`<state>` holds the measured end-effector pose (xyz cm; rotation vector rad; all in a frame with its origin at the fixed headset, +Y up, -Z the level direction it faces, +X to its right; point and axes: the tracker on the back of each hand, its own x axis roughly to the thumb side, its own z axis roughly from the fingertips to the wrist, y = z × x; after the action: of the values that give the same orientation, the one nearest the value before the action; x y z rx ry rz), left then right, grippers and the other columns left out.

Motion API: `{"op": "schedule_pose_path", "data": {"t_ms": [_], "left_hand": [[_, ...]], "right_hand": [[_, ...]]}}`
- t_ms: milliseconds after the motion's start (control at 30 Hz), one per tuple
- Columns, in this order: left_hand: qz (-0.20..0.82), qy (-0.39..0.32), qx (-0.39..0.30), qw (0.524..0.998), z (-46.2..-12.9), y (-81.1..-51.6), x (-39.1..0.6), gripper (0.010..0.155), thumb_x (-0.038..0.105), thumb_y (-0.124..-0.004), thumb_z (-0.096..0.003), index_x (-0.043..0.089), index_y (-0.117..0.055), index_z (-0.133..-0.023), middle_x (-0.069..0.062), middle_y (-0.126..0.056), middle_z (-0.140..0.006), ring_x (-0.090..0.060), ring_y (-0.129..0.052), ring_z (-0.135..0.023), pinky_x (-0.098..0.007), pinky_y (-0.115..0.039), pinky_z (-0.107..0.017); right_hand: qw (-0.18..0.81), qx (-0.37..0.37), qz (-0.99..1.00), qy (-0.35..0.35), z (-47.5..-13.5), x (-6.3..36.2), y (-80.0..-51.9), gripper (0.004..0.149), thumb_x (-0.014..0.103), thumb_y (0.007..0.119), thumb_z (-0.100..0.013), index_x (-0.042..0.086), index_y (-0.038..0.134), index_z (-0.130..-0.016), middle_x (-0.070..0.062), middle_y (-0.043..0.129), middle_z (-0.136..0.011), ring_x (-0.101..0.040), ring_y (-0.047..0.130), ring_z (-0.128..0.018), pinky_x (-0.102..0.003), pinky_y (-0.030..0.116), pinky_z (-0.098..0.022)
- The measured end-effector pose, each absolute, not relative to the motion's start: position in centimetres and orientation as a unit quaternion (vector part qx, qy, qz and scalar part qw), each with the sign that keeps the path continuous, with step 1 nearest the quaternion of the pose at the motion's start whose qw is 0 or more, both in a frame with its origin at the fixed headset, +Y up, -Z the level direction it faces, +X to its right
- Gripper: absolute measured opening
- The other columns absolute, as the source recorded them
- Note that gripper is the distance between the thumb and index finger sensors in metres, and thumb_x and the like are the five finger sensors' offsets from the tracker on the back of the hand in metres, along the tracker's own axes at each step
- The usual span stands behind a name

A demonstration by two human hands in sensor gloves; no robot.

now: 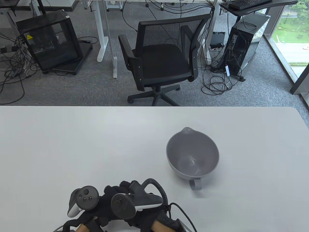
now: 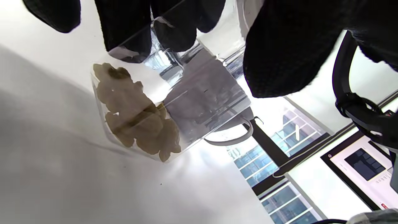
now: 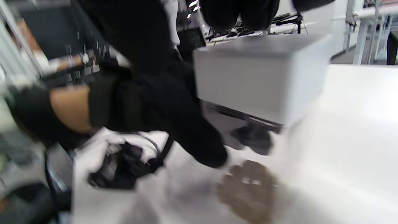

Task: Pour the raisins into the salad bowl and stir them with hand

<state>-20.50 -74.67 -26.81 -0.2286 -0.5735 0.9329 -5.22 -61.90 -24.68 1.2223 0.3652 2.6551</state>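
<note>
On the white table (image 1: 72, 145), the empty grey salad bowl (image 1: 192, 154) sits right of both hands. The left hand (image 1: 96, 212) grips a clear raisin container (image 2: 161, 105); the right hand (image 1: 144, 207) holds its white lid (image 3: 258, 74). An office chair (image 1: 161, 60) stands on grey carpet behind.

grey bowl (image 1: 192, 154) on white table (image 1: 84, 145)

bright daylight | table view sharp | right wrist blurred | left wrist glare
</note>
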Motion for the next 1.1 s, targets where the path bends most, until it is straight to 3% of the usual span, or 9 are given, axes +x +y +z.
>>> {"op": "schedule_pose_path", "data": {"t_ms": [100, 233, 300, 400, 467, 567, 667, 833, 1100], "left_hand": [[0.426, -0.269, -0.097, 0.858, -26.7, -74.3, -19.9, 0.092, 0.048, -0.103, -0.0377, 0.015, -0.052, -0.108, -0.014, -0.070, -0.108, -0.049, -0.081, -0.091, -0.078, -0.063, -0.062], [0.404, -0.278, -0.109, 0.865, -26.7, -74.7, -19.7, 0.092, 0.048, -0.104, -0.0362, 0.015, -0.054, -0.107, -0.013, -0.072, -0.107, -0.049, -0.082, -0.090, -0.073, -0.067, -0.062], [0.419, -0.268, -0.120, 0.859, -26.8, -74.8, -20.0, 0.092, 0.048, -0.103, -0.0373, 0.014, -0.053, -0.107, -0.014, -0.071, -0.107, -0.049, -0.082, -0.090, -0.073, -0.066, -0.063], [0.434, -0.270, -0.113, 0.852, -26.7, -74.5, -20.0, 0.092, 0.047, -0.103, -0.0378, 0.015, -0.051, -0.107, -0.014, -0.068, -0.108, -0.049, -0.080, -0.091, -0.074, -0.064, -0.063], [0.427, -0.272, -0.102, 0.857, -26.5, -74.2, -19.8, 0.093, 0.048, -0.103, -0.0379, 0.015, -0.051, -0.107, -0.014, -0.069, -0.108, -0.049, -0.080, -0.091, -0.073, -0.064, -0.063], [0.373, -0.287, -0.104, 0.876, -26.5, -74.3, -19.9, 0.093, 0.048, -0.103, -0.0370, 0.017, -0.051, -0.107, -0.012, -0.069, -0.108, -0.048, -0.081, -0.091, -0.073, -0.064, -0.063], [0.434, -0.273, -0.114, 0.851, -26.8, -73.9, -20.4, 0.092, 0.046, -0.103, -0.0380, 0.018, -0.050, -0.108, -0.012, -0.067, -0.110, -0.049, -0.078, -0.093, -0.075, -0.062, -0.064], [0.403, -0.250, -0.096, 0.875, -27.0, -73.7, -21.9, 0.092, 0.044, -0.102, -0.0398, 0.016, -0.047, -0.108, -0.015, -0.064, -0.110, -0.054, -0.075, -0.093, -0.076, -0.059, -0.064], [0.463, -0.233, -0.085, 0.851, -27.2, -73.6, -23.1, 0.093, 0.042, -0.101, -0.0416, 0.016, -0.042, -0.109, -0.022, -0.059, -0.111, -0.058, -0.069, -0.094, -0.077, -0.057, -0.063]], "right_hand": [[0.023, 0.199, 0.972, 0.126, -25.6, -5.0, -63.0, 0.092, 0.065, 0.058, -0.052, 0.001, 0.027, -0.110, -0.038, 0.052, -0.106, -0.057, 0.068, -0.082, -0.067, 0.058, -0.060], [-0.092, 0.383, 0.906, 0.154, -24.3, -6.7, -63.5, 0.056, 0.033, 0.075, -0.052, 0.016, 0.055, -0.101, -0.009, 0.051, -0.112, -0.052, 0.049, -0.100, -0.070, 0.047, -0.066], [-0.024, 0.447, 0.886, 0.120, -23.4, -6.0, -62.5, 0.039, 0.038, 0.076, -0.051, 0.022, 0.078, -0.087, -0.003, 0.055, -0.113, -0.043, 0.038, -0.105, -0.071, 0.038, -0.066], [0.045, 0.241, 0.968, 0.054, -23.5, -4.6, -62.6, 0.078, 0.063, 0.063, -0.051, 0.014, 0.051, -0.111, -0.020, 0.035, -0.120, -0.056, 0.044, -0.101, -0.075, 0.041, -0.065], [-0.064, 0.198, 0.974, 0.086, -24.9, -4.6, -63.4, 0.091, 0.069, 0.057, -0.049, 0.000, 0.048, -0.107, -0.031, 0.068, -0.101, -0.049, 0.082, -0.077, -0.062, 0.067, -0.056], [-0.020, 0.278, 0.950, 0.139, -25.1, -5.0, -63.6, 0.082, 0.056, 0.072, -0.051, 0.001, 0.046, -0.105, -0.032, 0.061, -0.102, -0.044, 0.086, -0.071, -0.058, 0.071, -0.054], [-0.014, 0.396, 0.917, 0.045, -24.2, -3.8, -61.8, 0.081, 0.043, 0.083, -0.048, 0.011, 0.037, -0.107, -0.021, 0.046, -0.112, -0.048, 0.072, -0.086, -0.061, 0.062, -0.063], [0.028, 0.363, 0.931, 0.006, -24.2, -0.5, -60.5, 0.090, 0.037, 0.085, -0.048, 0.007, 0.026, -0.110, -0.025, 0.037, -0.113, -0.049, 0.067, -0.090, -0.064, 0.059, -0.064], [-0.108, 0.227, 0.930, 0.269, -28.2, 1.3, -74.3, 0.097, 0.040, 0.080, -0.050, -0.002, 0.012, -0.106, -0.036, 0.025, -0.108, -0.049, 0.061, -0.089, -0.064, 0.056, -0.063]]}}
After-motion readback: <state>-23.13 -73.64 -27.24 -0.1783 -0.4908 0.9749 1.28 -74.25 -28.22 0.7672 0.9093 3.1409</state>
